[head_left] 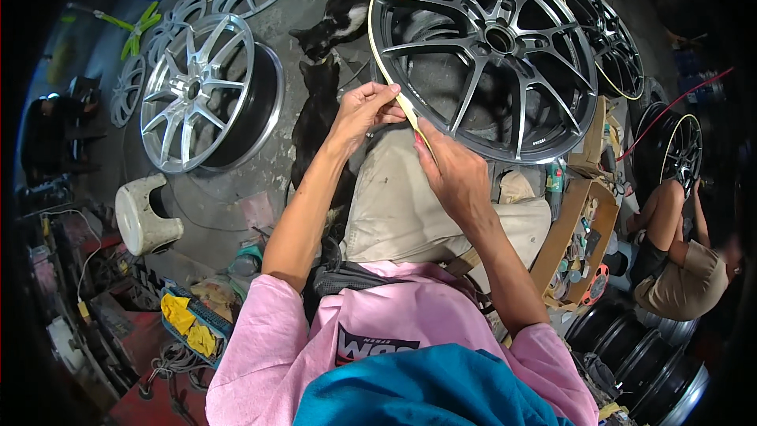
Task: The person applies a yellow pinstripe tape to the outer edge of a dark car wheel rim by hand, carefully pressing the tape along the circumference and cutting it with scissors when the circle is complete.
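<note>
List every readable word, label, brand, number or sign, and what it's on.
Wording not copied; locations only.
Dark chest patch on the pink shirt: large pale letters, upside down, partly covered by the blue cloth.
Dark wheel: tiny pale lettering on its lower rim, too small to read surely.
Any others: too small or blurred to read.
</note>
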A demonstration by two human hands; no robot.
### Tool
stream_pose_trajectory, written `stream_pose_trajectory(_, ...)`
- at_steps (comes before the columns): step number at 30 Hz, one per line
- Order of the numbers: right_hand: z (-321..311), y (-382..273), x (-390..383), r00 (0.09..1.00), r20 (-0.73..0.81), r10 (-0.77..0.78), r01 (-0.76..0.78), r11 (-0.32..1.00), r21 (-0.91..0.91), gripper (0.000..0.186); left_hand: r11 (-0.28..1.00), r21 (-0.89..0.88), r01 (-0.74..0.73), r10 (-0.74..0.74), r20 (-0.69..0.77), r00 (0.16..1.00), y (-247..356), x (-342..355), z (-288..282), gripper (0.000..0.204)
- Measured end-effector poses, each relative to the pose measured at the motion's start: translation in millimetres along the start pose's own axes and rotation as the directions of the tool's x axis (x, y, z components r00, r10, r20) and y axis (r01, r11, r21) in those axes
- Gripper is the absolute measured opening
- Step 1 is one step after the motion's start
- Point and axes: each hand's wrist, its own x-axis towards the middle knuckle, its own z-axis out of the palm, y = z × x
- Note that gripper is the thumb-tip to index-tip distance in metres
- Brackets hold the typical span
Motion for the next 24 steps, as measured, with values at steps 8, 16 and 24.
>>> stream_pose_trajectory(8, -6.4, -8.7, -10.1, 0.995, 0.085, -0.044, 0.05, 0.996, -0.074, 0.033, 0.999, -0.013, -0.035, 0.035, 0.053, 0.998, -3.4, 1.7, -1.6, 0.025)
stream_pose_trajectory(16, -8.2, 19.0, -19.6, 0.983, 0.139, -0.121, 0.148, 0.967, -0.207, 0.037, 0.996, -0.035, -0.081, 0.082, 0.038, 0.996, -16.1, 0.9, 0.1, 0.025)
stream_pose_trajectory(24, -14.5, 26.4, -20.0, 0.973, 0.192, -0.126, 0.177, 0.945, -0.275, 0.041, 0.995, -0.027, -0.099, 0.1, 0.025, 0.995, -20.1, -0.4, 1.5, 0.024)
